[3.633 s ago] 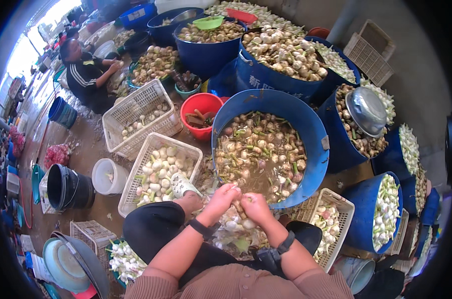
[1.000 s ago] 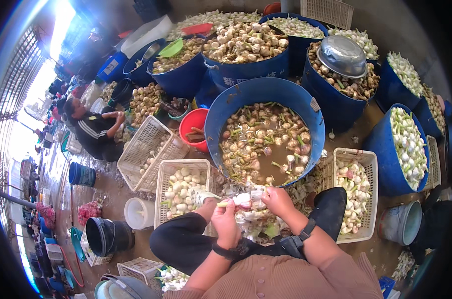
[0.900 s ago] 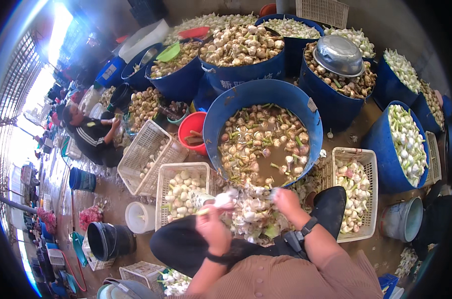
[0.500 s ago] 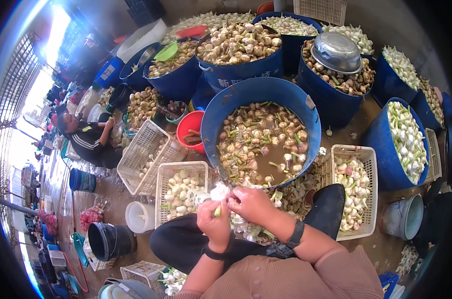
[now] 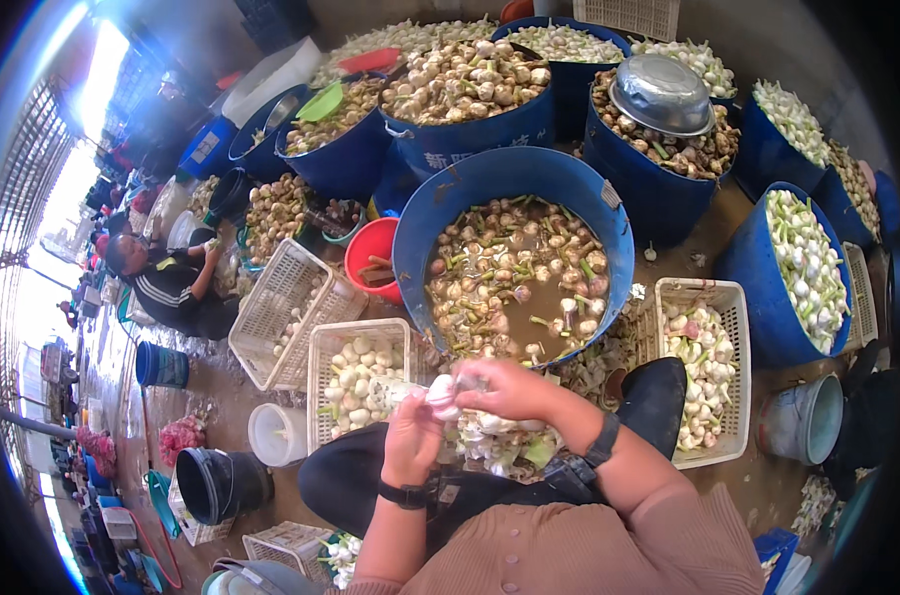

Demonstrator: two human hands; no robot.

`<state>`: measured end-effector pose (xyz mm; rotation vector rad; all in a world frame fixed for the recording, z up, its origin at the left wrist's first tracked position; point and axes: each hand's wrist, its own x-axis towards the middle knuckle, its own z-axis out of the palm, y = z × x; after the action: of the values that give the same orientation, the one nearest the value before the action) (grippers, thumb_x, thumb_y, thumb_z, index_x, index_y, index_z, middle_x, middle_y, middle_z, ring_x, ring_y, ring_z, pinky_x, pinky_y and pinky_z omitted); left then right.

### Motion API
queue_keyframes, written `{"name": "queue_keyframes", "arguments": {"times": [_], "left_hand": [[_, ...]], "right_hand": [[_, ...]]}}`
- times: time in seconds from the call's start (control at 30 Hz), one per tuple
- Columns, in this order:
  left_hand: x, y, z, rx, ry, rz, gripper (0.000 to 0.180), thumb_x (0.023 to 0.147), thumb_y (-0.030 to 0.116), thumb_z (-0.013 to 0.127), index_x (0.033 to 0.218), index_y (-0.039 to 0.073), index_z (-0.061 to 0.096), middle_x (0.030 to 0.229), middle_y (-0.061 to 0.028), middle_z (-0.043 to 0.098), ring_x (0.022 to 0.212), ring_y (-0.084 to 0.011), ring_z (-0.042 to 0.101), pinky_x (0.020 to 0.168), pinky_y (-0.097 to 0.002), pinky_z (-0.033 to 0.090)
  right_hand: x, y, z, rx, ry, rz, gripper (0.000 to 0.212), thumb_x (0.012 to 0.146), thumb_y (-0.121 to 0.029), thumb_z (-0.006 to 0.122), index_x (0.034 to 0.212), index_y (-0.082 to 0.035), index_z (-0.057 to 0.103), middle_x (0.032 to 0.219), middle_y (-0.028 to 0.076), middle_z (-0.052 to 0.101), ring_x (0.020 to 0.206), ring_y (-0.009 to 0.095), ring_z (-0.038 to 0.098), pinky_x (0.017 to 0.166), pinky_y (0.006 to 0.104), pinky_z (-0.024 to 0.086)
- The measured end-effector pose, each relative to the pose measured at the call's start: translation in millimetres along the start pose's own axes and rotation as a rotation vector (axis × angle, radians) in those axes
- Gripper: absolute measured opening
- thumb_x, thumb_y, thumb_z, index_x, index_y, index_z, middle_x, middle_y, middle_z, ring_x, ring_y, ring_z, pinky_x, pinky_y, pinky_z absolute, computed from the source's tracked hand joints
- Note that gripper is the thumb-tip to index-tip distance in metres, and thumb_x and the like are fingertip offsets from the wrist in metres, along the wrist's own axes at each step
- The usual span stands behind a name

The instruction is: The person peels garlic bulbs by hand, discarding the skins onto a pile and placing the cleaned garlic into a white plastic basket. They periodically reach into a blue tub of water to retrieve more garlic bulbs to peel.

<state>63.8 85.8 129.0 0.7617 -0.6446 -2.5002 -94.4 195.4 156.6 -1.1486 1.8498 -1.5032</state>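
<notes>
1. Garlic bulb [image 5: 442, 394], white with pink tint: up between the two hands, over the person's lap, just this side of the big tub. Visible part longer than wide; long axis runs roughly away from the person, nearly upright in view. Stem end hidden by fingers, so I can't tell which way it points.
2. Left hand [image 5: 413, 428]: below and left of the bulb, fingers up, pinching it between thumb and fingers. Dark band [image 5: 402, 494] on that wrist.
3. Right hand [image 5: 499, 389]: comes in from the right, fingers curled in at the bulb's right side. Blurred; can't tell whether it pinches the bulb or loose skin.
4. Under the hands: pile of garlic and peelings [image 5: 499, 446] between the person's legs.
5. Left of the hands: white crate [image 5: 318, 382] of pale bulbs, patterned shoe [image 5: 390, 393] at its near right corner.
6. Beyond: round blue tub [image 5: 529, 169], garlic floating in brown water.
7. Right: second crate [image 5: 740, 367], trimmed garlic inside; farther right, blue barrel [image 5: 742, 263] heaped with white bulbs.
8. Left of tub: red bucket [image 5: 373, 238].
9. Well off left: co-worker [image 5: 172, 286], seated, striped dark top.
</notes>
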Motion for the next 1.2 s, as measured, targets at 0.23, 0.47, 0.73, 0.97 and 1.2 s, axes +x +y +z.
{"name": "queue_keyframes", "arguments": {"times": [0.23, 0.47, 0.73, 0.97, 1.2], "left_hand": [[6, 15, 26, -0.095, 0.056, -0.036, 0.017, 0.083, 0.011, 0.049, 0.094, -0.001, 0.052, 0.091, -0.0128, 0.058, 0.081, -0.0213, 0.058, 0.078, -0.0348, 0.050], [13, -54, 132, 1.149, -0.438, 0.441, 0.065, 0.082, 0.023, 0.060, 0.134, 0.003, 0.025, 0.120, -0.0133, 0.046, 0.103, -0.0199, 0.051, 0.089, -0.0297, 0.041], [24, -63, 68, 0.719, 0.089, -0.074, 0.029, 0.088, 0.019, 0.046, 0.114, 0.005, 0.044, 0.079, -0.0010, 0.051, 0.061, -0.0073, 0.048, 0.045, -0.0189, 0.038], [23, -31, 60, 1.217, 0.009, 0.256, 0.023, 0.080, 0.017, 0.061, 0.093, -0.002, 0.058, 0.073, -0.0028, 0.058, 0.064, -0.0075, 0.053, 0.056, -0.0215, 0.043], [23, -27, 56, 0.927, 0.073, 0.063, 0.022, 0.082, 0.015, 0.057, 0.097, -0.001, 0.057, 0.076, -0.0040, 0.058, 0.065, -0.0086, 0.052, 0.058, -0.0219, 0.043]], "right_hand": [[-37, 60, -4, 1.030, -0.067, 0.609, 0.036, 0.092, -0.031, 0.042, 0.071, -0.004, 0.056, 0.053, 0.005, 0.049, 0.041, 0.016, 0.046, 0.040, 0.0282, 0.038], [-36, 76, -26, 1.363, 0.836, 0.747, 0.015, 0.091, -0.025, 0.043, 0.085, -0.011, 0.045, 0.053, -0.001, 0.037, 0.040, 0.011, 0.034, 0.038, 0.0255, 0.029], [-31, 42, -6, 0.073, 0.381, 0.088, 0.012, 0.087, -0.016, 0.048, 0.087, -0.005, 0.055, 0.079, 0.009, 0.058, 0.066, 0.022, 0.057, 0.062, 0.0326, 0.047], [-39, 7, -2, -0.535, -0.178, -0.001, 0.013, 0.074, -0.020, 0.055, 0.071, -0.007, 0.057, 0.067, 0.010, 0.060, 0.063, 0.031, 0.060, 0.056, 0.0404, 0.048], [-23, 18, 2, -0.114, -0.139, 0.379, 0.021, 0.080, -0.018, 0.053, 0.067, -0.002, 0.057, 0.060, 0.009, 0.057, 0.054, 0.021, 0.059, 0.050, 0.0369, 0.048]]}}
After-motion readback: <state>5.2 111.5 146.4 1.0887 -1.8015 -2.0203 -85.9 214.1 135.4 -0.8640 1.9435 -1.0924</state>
